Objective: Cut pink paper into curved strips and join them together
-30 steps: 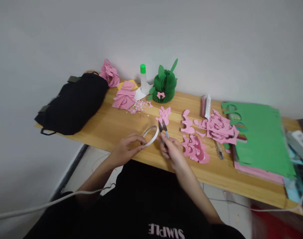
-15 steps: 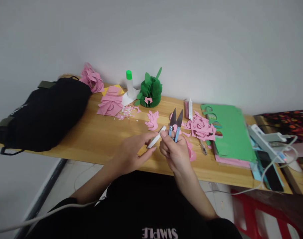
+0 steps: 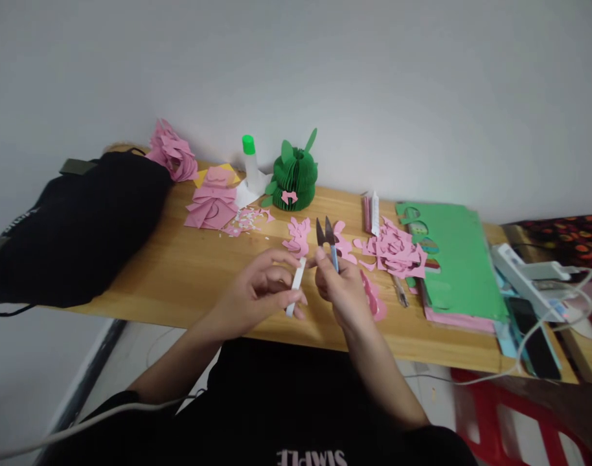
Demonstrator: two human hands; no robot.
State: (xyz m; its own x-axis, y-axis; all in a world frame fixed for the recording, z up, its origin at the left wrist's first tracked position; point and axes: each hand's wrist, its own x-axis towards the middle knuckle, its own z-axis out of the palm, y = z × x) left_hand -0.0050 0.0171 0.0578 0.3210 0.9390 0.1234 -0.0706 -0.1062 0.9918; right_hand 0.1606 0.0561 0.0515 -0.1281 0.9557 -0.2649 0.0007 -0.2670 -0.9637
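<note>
In the head view, pinches a narrow white band (image 3: 297, 278), seen edge-on, between thumb and fingers of the left hand (image 3: 264, 291), above the near part of the pale wooden table (image 3: 193, 265). Clasps, in the right hand (image 3: 344, 291) just beside, blue-handled snips (image 3: 333, 248) with dark pointed blades, tips spread apart and aimed forward. Beyond, on the same table, shows curly pink paper cut-outs (image 3: 298, 236) and a green pleated-paper figure (image 3: 296, 178)
</note>
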